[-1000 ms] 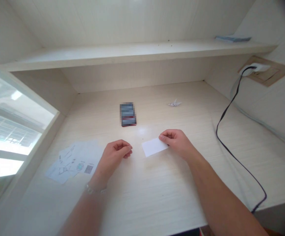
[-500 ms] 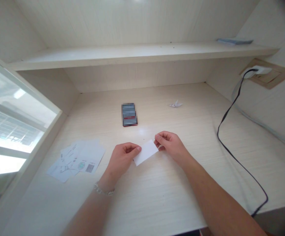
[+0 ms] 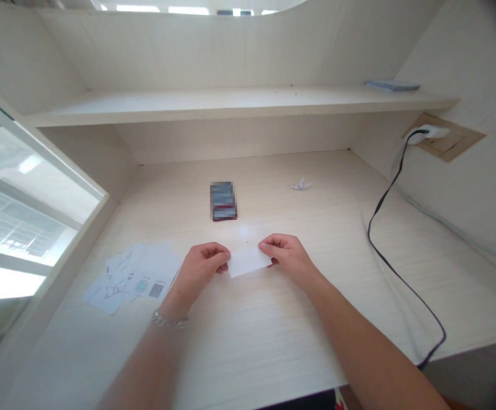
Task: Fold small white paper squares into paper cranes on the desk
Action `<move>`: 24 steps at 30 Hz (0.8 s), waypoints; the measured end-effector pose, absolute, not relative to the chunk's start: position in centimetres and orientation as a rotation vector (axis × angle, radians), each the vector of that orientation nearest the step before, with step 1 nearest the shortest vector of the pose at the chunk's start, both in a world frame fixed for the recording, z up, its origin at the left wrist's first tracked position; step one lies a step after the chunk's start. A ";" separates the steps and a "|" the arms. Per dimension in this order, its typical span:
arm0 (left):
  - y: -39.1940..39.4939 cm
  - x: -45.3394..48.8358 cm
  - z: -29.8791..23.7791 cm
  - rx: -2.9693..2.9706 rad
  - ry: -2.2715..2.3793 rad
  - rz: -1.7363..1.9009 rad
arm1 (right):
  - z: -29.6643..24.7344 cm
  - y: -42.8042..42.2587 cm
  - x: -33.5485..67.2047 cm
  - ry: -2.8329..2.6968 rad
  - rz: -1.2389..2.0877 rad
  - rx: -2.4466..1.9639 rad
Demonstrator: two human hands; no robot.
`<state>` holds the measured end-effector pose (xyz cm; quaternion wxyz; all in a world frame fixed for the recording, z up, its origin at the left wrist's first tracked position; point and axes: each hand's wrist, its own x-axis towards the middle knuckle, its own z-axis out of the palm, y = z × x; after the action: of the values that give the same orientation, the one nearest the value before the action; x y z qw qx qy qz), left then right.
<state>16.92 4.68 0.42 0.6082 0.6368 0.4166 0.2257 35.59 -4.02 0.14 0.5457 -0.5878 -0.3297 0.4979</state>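
A small white sheet of paper (image 3: 248, 262) is stretched between my hands above the desk. My left hand (image 3: 206, 265) pinches its left edge between thumb and fingers. At the opposite end, my right hand (image 3: 287, 254) pinches the upper right corner. The face of the paper towards me looks blank. Beyond my hands lies a dark phone-like rectangle (image 3: 223, 201), blurred into blocks. Farther right sits a small folded paper crane (image 3: 300, 185). To the left of my left hand, several printed sheets (image 3: 132, 276) lie overlapping on the desk.
A black cable (image 3: 378, 208) runs from a white plug (image 3: 433, 132) in the wall socket down the desk's right side. A shelf (image 3: 230, 111) spans the back, with a thin bluish item (image 3: 393, 86) on it. A window (image 3: 21, 199) borders the left.
My right hand now grips the paper's right corner, where its fingers were at the edge before. The paper has turned more level. My view has shifted slightly.
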 end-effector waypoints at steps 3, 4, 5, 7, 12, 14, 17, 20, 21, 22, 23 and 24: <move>4.8 16.9 0.4 1.436 0.967 0.576 | 0.0 -4.1 35.4 -0.769 1.180 -1.408; 4.7 17.1 0.4 1.438 0.963 0.586 | -0.1 -4.1 35.3 -0.774 1.182 -1.411; 4.5 17.3 0.4 1.452 0.956 0.587 | -0.3 -4.1 35.2 -0.785 1.188 -1.416; 3.9 17.8 0.4 1.503 0.904 0.534 | -0.6 -4.1 35.2 -0.822 1.211 -1.422; 2.8 18.6 0.1 1.596 0.900 0.460 | -0.9 -4.0 35.5 -0.792 1.217 -1.408; 2.8 18.7 0.1 1.564 0.941 0.488 | -0.8 -4.1 35.7 -0.750 1.208 -1.397; 2.9 18.5 0.2 1.515 0.969 0.523 | -0.9 -4.2 35.6 -0.811 1.251 -1.385; 3.0 18.2 0.3 1.491 0.966 0.518 | -1.4 -4.4 35.3 -0.907 1.250 -1.422; 3.1 18.1 0.2 1.487 0.955 0.509 | -1.5 -4.4 35.2 -0.914 1.238 -1.443; 3.1 18.0 0.1 1.482 0.936 0.499 | -1.7 -4.4 35.1 -0.924 1.233 -1.454; 3.1 18.0 0.0 1.479 0.909 0.485 | -1.8 -4.4 35.0 -0.935 1.233 -1.460; 3.2 17.9 -0.1 1.477 0.878 0.470 | -1.9 -4.5 34.9 -0.944 1.238 -1.459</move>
<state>17.87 3.18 -0.12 0.6287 0.6448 0.3831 0.2053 34.87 -4.46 -1.87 0.4828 -0.5988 -0.3876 0.5081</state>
